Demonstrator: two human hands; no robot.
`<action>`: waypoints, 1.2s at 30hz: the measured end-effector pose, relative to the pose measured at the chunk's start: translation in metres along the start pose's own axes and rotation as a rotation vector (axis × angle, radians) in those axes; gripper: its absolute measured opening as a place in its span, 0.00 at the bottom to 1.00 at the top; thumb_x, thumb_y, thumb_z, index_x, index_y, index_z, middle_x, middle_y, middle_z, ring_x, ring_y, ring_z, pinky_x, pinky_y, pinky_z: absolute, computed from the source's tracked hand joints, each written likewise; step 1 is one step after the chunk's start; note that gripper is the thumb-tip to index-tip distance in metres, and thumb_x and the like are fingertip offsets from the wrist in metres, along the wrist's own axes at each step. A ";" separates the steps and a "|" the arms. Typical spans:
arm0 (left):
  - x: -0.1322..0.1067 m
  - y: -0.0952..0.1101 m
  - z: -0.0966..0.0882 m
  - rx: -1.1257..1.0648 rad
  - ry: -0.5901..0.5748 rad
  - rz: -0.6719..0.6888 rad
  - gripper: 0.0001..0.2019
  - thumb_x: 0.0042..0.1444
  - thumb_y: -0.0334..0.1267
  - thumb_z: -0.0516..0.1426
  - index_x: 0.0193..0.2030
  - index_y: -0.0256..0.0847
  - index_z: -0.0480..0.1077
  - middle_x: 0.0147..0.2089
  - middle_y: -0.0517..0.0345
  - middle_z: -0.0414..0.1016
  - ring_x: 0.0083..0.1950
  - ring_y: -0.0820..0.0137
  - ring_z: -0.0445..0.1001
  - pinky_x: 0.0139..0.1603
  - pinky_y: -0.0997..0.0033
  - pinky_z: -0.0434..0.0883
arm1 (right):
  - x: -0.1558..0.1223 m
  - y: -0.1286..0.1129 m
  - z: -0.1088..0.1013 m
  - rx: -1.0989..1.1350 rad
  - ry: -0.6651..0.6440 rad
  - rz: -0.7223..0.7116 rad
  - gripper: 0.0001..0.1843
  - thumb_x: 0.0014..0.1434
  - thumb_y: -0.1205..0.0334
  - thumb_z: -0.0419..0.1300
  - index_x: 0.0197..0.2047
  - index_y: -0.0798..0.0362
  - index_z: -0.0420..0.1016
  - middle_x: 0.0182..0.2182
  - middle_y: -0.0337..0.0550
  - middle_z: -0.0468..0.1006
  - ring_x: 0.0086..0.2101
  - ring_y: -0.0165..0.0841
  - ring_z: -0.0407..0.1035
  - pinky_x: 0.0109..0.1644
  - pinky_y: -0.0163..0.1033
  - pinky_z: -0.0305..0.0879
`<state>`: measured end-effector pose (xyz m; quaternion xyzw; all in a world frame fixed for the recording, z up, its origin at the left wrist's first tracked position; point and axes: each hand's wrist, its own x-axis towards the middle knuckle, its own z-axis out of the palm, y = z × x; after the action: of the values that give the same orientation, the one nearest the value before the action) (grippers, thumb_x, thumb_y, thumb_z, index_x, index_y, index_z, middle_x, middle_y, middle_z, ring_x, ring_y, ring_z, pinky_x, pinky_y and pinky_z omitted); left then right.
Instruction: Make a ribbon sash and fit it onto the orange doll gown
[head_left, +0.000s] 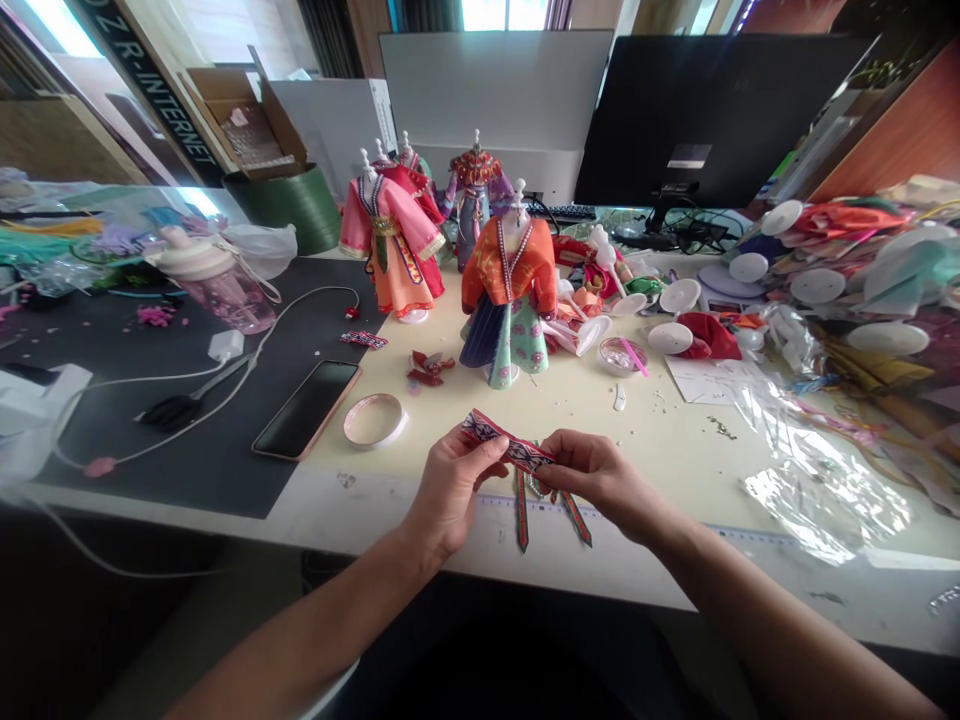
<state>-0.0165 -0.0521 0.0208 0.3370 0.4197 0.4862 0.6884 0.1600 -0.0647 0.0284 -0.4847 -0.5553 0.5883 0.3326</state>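
My left hand [451,482] and my right hand [592,470] pinch a patterned ribbon [517,450] with red edges and a dark-and-white design, stretched between them above the table's front part. One end of the ribbon sticks up past my left fingers. Below it lie narrow green-and-red ribbon strips [523,515] with pointed ends, partly hidden by my hands. A roll of tape [374,420] rests to the left of my left hand. Beyond my hands stands a small mannequin in an orange top [506,265] with a blue and mint floral skirt.
More dressed mannequins [390,235] stand behind, before two monitors [697,130]. A phone [306,410], white cables and a pink bottle [214,275] occupy the left. Clear plastic bags [817,500] and piled fabrics with white stands [817,285] lie right. A ruler [750,537] runs along the front.
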 end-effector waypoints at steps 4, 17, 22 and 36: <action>0.002 -0.001 -0.007 0.082 0.011 0.036 0.08 0.47 0.35 0.64 0.33 0.38 0.70 0.32 0.62 0.71 0.32 0.77 0.68 0.34 0.76 0.67 | 0.001 0.004 -0.010 -0.076 0.016 0.016 0.14 0.54 0.51 0.62 0.33 0.54 0.71 0.25 0.37 0.71 0.27 0.27 0.63 0.30 0.35 0.57; 0.014 0.007 -0.009 0.471 0.016 0.157 0.10 0.48 0.40 0.62 0.35 0.38 0.71 0.29 0.61 0.72 0.28 0.75 0.68 0.31 0.74 0.68 | 0.007 0.006 -0.034 -0.239 0.146 -0.053 0.15 0.53 0.49 0.62 0.30 0.54 0.73 0.24 0.37 0.71 0.26 0.28 0.63 0.30 0.37 0.59; 0.029 0.011 -0.009 0.750 -0.035 0.356 0.11 0.52 0.39 0.59 0.42 0.40 0.72 0.34 0.58 0.74 0.32 0.72 0.71 0.34 0.74 0.68 | 0.018 -0.001 -0.044 -0.356 0.218 -0.043 0.16 0.52 0.46 0.62 0.30 0.53 0.72 0.22 0.37 0.71 0.24 0.27 0.60 0.26 0.36 0.55; 0.057 -0.016 -0.016 1.188 -0.036 0.498 0.17 0.53 0.33 0.56 0.51 0.42 0.69 0.36 0.54 0.76 0.39 0.63 0.74 0.45 0.64 0.68 | 0.036 0.027 -0.038 -0.809 0.379 -0.041 0.06 0.55 0.58 0.57 0.35 0.50 0.70 0.26 0.39 0.74 0.26 0.30 0.63 0.30 0.37 0.54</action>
<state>-0.0151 -0.0022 -0.0143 0.7561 0.5152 0.3104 0.2579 0.1891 -0.0233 -0.0021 -0.6640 -0.6795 0.2176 0.2237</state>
